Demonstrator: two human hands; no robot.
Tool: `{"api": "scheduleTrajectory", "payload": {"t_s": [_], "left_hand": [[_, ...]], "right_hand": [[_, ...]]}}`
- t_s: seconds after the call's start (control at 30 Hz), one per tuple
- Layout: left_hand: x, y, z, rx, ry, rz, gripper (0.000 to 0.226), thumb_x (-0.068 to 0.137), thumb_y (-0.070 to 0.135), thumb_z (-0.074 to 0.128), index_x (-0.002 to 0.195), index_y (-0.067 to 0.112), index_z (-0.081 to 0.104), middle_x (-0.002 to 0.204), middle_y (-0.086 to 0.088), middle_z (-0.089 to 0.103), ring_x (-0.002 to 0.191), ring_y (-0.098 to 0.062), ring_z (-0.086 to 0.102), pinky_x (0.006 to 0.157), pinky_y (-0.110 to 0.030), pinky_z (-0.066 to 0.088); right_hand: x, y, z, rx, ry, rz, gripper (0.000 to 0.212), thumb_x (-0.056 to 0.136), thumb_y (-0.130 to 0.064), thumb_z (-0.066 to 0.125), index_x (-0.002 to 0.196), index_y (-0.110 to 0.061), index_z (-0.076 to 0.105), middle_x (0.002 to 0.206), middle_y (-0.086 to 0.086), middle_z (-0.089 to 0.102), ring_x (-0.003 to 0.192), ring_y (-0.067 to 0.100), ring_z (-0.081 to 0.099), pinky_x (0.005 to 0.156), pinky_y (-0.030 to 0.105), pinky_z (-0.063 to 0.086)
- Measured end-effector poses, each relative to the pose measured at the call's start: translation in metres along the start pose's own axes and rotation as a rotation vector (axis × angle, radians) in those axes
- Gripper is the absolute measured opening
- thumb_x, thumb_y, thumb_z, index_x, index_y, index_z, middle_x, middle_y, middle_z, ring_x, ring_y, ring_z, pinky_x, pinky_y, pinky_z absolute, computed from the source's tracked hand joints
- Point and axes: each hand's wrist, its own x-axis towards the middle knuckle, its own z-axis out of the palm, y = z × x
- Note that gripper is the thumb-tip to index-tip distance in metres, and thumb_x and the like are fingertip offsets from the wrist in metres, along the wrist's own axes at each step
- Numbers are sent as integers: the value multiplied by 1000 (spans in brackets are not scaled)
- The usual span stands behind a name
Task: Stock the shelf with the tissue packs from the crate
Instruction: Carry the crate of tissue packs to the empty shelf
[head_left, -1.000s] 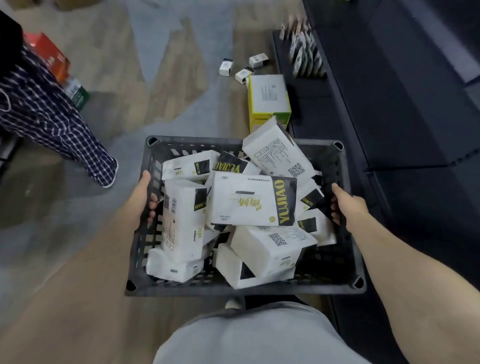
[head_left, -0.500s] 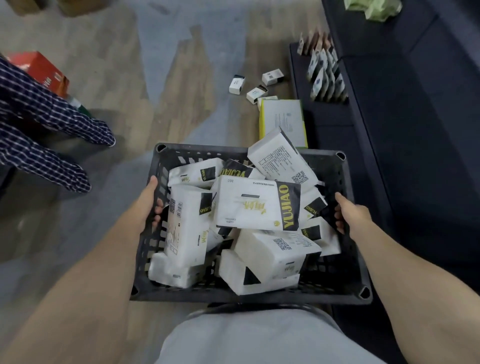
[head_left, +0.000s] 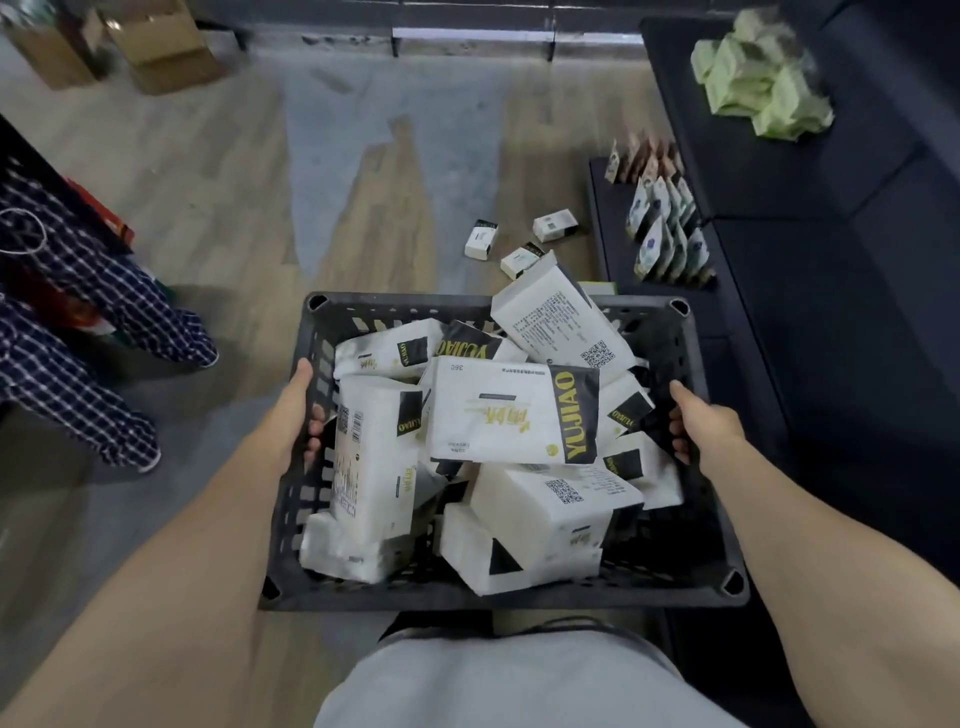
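Black slatted crate (head_left: 696, 525) held off the floor, level, in front of the person's waist; left hand (head_left: 298, 410) grips its left wall, fingers curled through to the inside, and right hand (head_left: 704, 421) grips the right wall the same way — hands well apart, one to each side. Crate is full of white tissue packs (head_left: 511, 413) with black-and-yellow ends, jumbled, none squared up: one lies flat on top at centre, one stands on end against the left wall, one leans over the far rim at the far right corner, more are wedged beneath along the near wall. Dark shelf (head_left: 831, 270) runs along the right of the crate, its lower level carrying upright pouches (head_left: 667, 234) at the far end; green packets (head_left: 758, 83) piled on the higher level. Three small white boxes (head_left: 522, 241) lie loose on the wood floor just beyond the crate's far rim. Left of the crate — a person in checked clothing (head_left: 78, 332) near the left edge, open floor between. Cardboard boxes (head_left: 156, 47) at the far left corner
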Motion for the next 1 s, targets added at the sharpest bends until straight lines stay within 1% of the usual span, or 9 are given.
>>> {"api": "scheduleTrajectory", "payload": {"t_s": [0.1,0.27,0.43,0.63,0.8,1.0], "left_hand": [[48,41,3,37,-20,-10,67,83,78,31,59,16,37,50,-1,34,46,-18,29,48,-27,26],[113,126,4,97,-41,-19,68,80,80,32,58,16,38,51,-1,34,46,-18,30,48,-27,26],[151,209,7,117,-66,8,68,81,80,30,58,17,36,51,-1,33,47,-18,27,49,-28,24],[185,282,23,120,-77,66,67,81,80,31,57,17,37,49,1,32,46,-17,28,47,-27,25],[225,325,55,158,-95,101,67,81,79,32,57,18,37,49,1,34,45,-17,30,46,-26,27],[292,393,127,290,-157,115,67,79,80,36,58,17,40,48,0,35,44,-18,31,46,-25,26]], "right_hand": [[31,-31,34,-7,18,33,39,85,-45,63,74,-9,56,63,4,52,48,18,43,47,27,38],[69,-92,80,8,38,104,39,86,-45,63,76,-8,57,66,4,54,54,19,46,53,30,43],[92,-155,108,58,56,84,38,86,-44,62,75,-9,55,67,4,53,54,18,46,52,29,42],[122,-212,122,122,89,54,39,87,-44,63,72,-9,54,64,5,52,51,19,44,49,29,38],[159,-237,128,156,131,70,40,86,-45,63,72,-9,54,64,5,53,51,19,44,49,29,38],[227,-252,130,232,206,184,41,85,-46,64,71,-9,55,65,6,54,53,20,46,50,29,40]]}}
